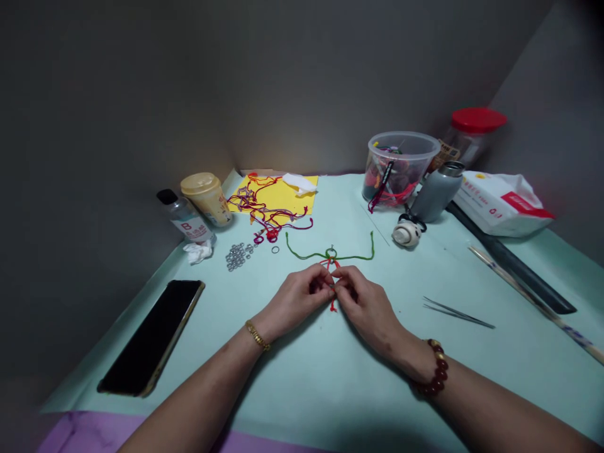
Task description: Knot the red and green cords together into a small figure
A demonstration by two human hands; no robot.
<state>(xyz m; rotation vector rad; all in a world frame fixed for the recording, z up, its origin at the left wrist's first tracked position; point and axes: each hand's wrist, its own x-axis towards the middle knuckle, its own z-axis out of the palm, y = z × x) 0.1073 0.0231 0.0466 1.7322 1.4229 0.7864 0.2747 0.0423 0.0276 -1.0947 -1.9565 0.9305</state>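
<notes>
My left hand and my right hand meet at the middle of the table, fingertips pinched close together on a red cord. Its lower end pokes out below the fingers, and two red strands run up from them to a small ring. A green cord is looped at that ring, its two ends spread left and right and curling upward. What exactly lies between the fingertips is mostly hidden. Left of the cords are a pile of small metal rings and one larger loose ring.
A phone lies at the left, tweezers at the right. Coloured cords cover a yellow sheet at the back. A bottle, a cup, a clear tub, a grey flask and a tissue pack stand around.
</notes>
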